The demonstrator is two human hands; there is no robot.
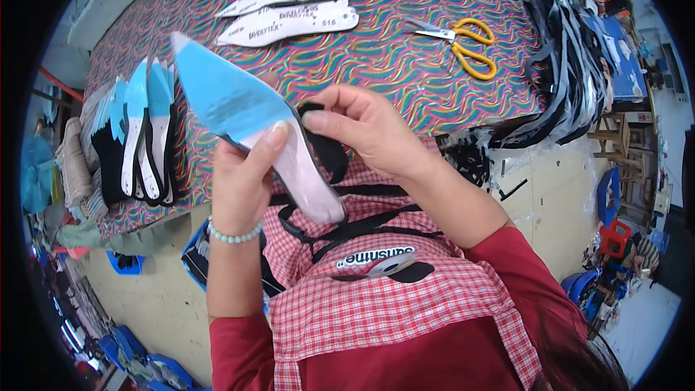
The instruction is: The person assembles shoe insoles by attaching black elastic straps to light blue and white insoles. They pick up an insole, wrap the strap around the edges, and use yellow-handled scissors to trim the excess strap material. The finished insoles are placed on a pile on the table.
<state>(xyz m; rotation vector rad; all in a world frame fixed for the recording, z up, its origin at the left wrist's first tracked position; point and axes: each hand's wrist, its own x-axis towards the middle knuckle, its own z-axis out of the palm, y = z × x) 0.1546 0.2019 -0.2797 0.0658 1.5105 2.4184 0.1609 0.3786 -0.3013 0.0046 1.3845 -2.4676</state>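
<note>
A pointed shoe insole (pixel 224 98), blue at the toe and white toward the heel, is tilted above the near edge of the table. My left hand (pixel 246 174) is closed on its middle, thumb on top and fingers underneath. A black fabric strip (pixel 330 158) runs along the insole's right edge and hangs down toward my lap. Between thumb and fingers my right hand (pixel 369 127) pinches the strip's upper part, beside the insole. How far the strip is fixed to the edge I cannot tell.
Several finished-looking insoles (pixel 134 137) stand stacked at the table's left. White insole pieces (pixel 297 23) lie farther back. Yellow-handled scissors (pixel 470 47) rest at the right. Black strips (pixel 572 65) hang over the right table edge. Long black strips (pixel 373 190) cross my checked apron (pixel 391 311).
</note>
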